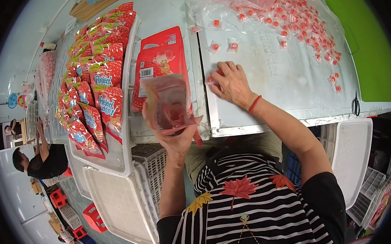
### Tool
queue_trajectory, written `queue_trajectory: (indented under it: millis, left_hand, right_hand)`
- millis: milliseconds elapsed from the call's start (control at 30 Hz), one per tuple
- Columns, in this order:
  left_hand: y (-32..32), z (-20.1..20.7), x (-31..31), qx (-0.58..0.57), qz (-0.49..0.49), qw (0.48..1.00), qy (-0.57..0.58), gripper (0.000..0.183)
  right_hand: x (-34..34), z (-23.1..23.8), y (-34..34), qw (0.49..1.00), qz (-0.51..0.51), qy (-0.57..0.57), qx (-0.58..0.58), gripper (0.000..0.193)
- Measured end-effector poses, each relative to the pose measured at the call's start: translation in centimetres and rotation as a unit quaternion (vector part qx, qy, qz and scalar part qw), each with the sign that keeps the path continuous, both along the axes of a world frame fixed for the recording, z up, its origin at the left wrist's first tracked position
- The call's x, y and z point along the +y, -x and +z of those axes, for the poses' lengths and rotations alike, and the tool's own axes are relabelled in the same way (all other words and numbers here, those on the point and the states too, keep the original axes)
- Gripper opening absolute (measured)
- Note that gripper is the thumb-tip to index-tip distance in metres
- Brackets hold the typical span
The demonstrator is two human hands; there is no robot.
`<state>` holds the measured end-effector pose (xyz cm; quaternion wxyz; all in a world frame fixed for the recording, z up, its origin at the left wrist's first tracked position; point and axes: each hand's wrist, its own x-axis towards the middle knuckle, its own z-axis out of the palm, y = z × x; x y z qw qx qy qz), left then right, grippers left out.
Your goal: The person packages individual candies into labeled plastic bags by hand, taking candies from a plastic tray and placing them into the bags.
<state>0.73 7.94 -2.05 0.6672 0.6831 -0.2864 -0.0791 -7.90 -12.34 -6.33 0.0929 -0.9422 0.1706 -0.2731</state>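
Observation:
My left hand [179, 142] is closed around the lower part of a pouch [165, 97], whose mouth gapes upward; some red shows inside. My right hand [233, 82] rests on the pale tabletop near its left seam, fingers curled down over wrapped red candies [210, 80], partly hidden beneath the fingertips. A little beyond that hand lie a few loose red candies [232, 46] in clear wrappers. Flat red printed pouches [157, 62] are stacked just behind the pouch I hold.
At left, a white tray [127, 145] carries rows of filled red pouches [108, 104]. Many wrapped candies [305, 28] spread from a clear plastic bag at far right, near black scissors [355, 104] and a green board [363, 38]. Another person [51, 160] works at far left.

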Motion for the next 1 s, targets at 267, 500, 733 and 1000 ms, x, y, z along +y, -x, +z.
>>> queue_trajectory:
  millis: [267,500,733,1000]
  left_hand:
    - [0.7,2.0,-4.9,-0.296,-0.011,0.951,-0.09,0.108]
    - [0.8,0.8,-7.0,-0.385,0.002,0.911,-0.145,0.1]
    - [1.5,0.5,-8.2,-0.35,-0.011,0.928,-0.126,0.106]
    - [1.5,0.4,-8.6,-0.322,-0.009,0.939,-0.118,0.102]
  right_hand:
    - [-3.5,0.7,1.0,0.959,-0.096,-0.192,-0.186,0.016]
    - [-2.9,13.8,-0.2,0.708,-0.049,-0.602,-0.365,0.025]
    - [-1.3,12.9,0.3,0.766,0.002,-0.581,-0.275,0.041]
    - [0.3,12.9,0.9,0.837,0.019,-0.485,-0.253,0.04]
